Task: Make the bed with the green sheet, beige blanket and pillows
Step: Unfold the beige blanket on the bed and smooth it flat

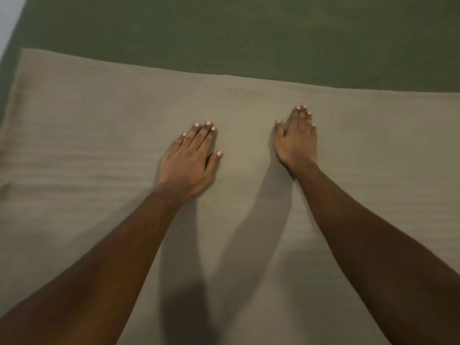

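The beige blanket point(99, 145) lies spread flat over most of the view, its far edge running straight across the green sheet point(249, 33). The sheet covers the bed beyond that edge. My left hand point(191, 158) rests palm down on the blanket with its fingers straight and together. A little to the right, my right hand point(297, 138) also lies flat on the blanket, fingers straight and pointing towards the sheet. Neither hand holds cloth. No pillows are in view.
A pale strip of wall or floor point(8, 18) shows at the top left, beside the left side of the bed. The blanket's left corner point(23, 52) sits near that side.
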